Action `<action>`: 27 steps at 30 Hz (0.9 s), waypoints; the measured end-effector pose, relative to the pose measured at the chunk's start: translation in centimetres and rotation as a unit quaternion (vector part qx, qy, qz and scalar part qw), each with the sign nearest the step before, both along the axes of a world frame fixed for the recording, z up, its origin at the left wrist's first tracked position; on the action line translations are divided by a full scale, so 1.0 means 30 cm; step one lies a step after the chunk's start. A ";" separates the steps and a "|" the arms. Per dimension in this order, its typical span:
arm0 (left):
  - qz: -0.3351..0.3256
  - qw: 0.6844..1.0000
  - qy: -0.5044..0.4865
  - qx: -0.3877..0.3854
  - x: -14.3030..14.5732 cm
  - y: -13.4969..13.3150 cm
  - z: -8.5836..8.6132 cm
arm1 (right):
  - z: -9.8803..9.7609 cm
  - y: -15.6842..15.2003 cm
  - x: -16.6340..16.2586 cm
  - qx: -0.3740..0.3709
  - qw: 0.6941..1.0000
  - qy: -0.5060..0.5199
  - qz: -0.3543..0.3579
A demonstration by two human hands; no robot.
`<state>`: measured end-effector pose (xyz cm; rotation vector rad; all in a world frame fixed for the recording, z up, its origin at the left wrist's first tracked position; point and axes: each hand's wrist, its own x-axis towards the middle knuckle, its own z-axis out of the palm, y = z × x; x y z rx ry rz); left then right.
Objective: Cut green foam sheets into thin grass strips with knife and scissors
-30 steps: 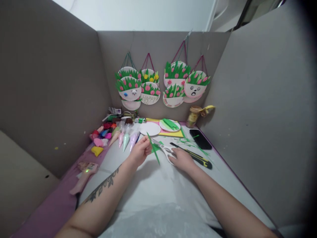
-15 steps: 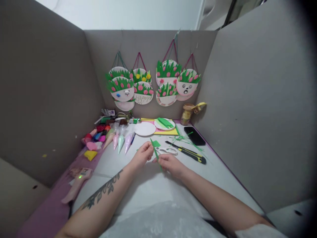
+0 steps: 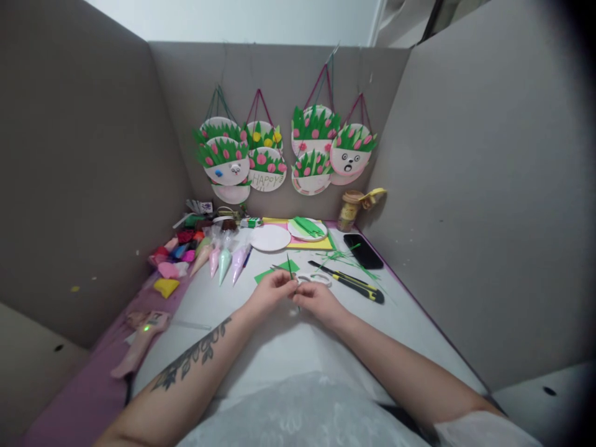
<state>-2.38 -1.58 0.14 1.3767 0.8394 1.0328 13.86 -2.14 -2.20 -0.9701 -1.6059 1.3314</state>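
Head-worn view, forward and down

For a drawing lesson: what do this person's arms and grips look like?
The left forearm has a dark leafy tattoo, no sleeve visible. The right forearm looks unmarked below a pale sleeve. Left grip and right grip are bare.

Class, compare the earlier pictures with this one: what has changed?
The right hand let go of the scissors, which now lie beyond the hands, and moved left to join the left hand. Both now hold the green strip that the left alone held at first. The utility knife and phone stayed put.
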 end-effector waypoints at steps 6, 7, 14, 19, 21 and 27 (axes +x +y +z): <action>-0.002 1.000 0.004 -0.015 -0.002 -0.012 0.025 | -0.010 -0.007 0.005 0.026 1.000 -0.001 -0.008; 0.015 1.000 0.009 -0.016 -0.002 -0.012 0.026 | -0.009 -0.008 0.004 0.031 0.999 -0.007 -0.010; 0.134 0.991 -0.007 -0.030 -0.026 0.026 -0.004 | 0.022 -0.024 -0.005 0.112 0.991 -0.078 -0.001; 0.185 0.977 -0.074 -0.082 -0.054 0.049 0.020 | 0.022 -0.031 -0.004 0.106 0.991 -0.087 0.006; 0.211 0.967 -0.103 -0.099 -0.074 0.062 0.039 | 0.017 -0.033 -0.004 0.093 0.992 -0.089 0.008; 0.240 0.955 -0.147 -0.090 -0.097 0.071 0.065 | 0.018 -0.039 -0.006 0.048 0.996 -0.072 -0.010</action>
